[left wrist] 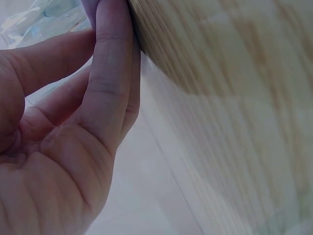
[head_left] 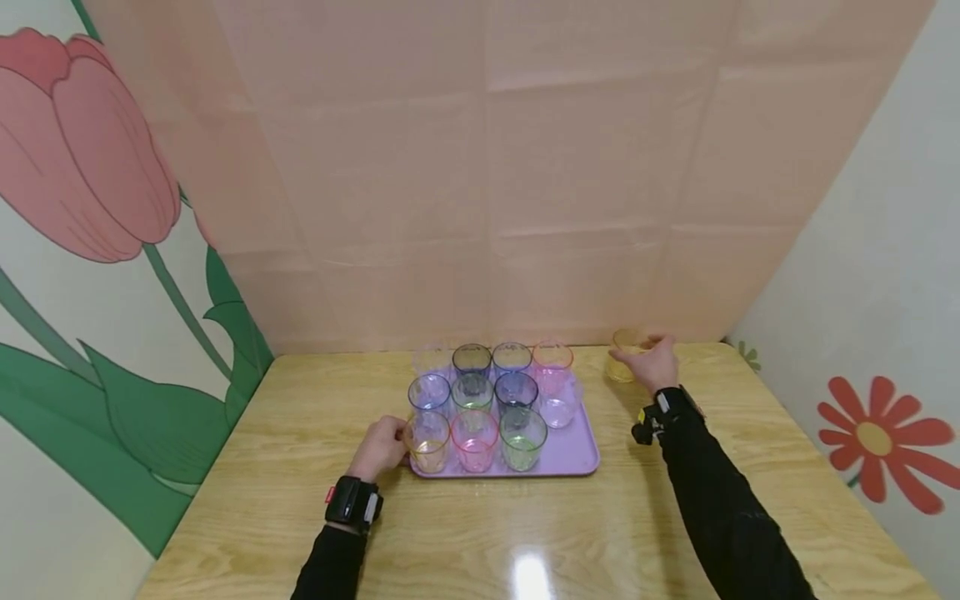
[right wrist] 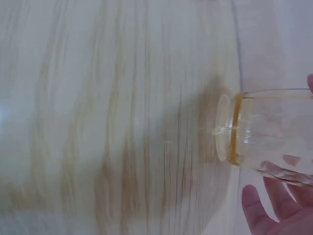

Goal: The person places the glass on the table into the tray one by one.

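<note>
My right hand (head_left: 654,364) grips a clear amber-yellow tumbler (head_left: 621,367) near the table's back edge, right of the tray. In the right wrist view, fingertips lie along the side of this tumbler (right wrist: 274,132), and its thick base is close over the wood. At the tray's front left corner, my left hand (head_left: 381,448) pinches the rim of the purple tray (head_left: 570,454). The left wrist view shows the thumb and fingers meeting at a sliver of the tray (left wrist: 91,11). Several tinted tumblers stand in rows on it, including a yellow one (head_left: 429,446) beside the left hand.
Other tumblers on the tray include a pink one (head_left: 475,442), a green one (head_left: 522,442) and a pale purple one (head_left: 558,408). The wooden table (head_left: 480,542) meets a wall covered with a peach sheet (head_left: 480,208). Painted walls flank both sides.
</note>
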`<state>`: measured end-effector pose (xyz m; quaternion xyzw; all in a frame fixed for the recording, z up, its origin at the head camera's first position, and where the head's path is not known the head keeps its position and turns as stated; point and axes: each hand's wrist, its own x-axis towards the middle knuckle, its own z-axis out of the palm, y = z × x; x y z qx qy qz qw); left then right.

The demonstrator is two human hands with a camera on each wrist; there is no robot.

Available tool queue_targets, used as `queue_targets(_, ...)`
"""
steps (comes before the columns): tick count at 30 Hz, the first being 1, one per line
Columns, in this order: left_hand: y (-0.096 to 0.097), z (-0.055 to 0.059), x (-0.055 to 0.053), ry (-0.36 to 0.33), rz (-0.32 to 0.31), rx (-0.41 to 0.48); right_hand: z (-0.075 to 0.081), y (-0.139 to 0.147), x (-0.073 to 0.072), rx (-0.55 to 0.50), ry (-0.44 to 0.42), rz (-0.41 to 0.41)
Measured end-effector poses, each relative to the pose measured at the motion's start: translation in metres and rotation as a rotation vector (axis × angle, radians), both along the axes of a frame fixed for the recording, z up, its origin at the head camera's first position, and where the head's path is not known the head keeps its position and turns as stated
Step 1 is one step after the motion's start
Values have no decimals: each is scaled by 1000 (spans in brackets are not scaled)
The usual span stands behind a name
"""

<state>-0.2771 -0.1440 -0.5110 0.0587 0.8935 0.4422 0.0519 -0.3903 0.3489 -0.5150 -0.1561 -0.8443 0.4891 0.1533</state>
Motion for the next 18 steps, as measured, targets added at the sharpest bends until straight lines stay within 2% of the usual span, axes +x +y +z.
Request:
queue_targets(3,0,1,0,3,2,-6,0,-11,5,-73,48,-23)
queue_targets(10,0,2,-1,22,-4,-20,-3,-35,14,-322,210,-70)
queue_targets(14,0,1,0,13,-9,-29,-6,-43,26,-432,239,-88)
queue_targets(18,0,1,1,0,-3,-34,-6,-48,41,-483,261,-71)
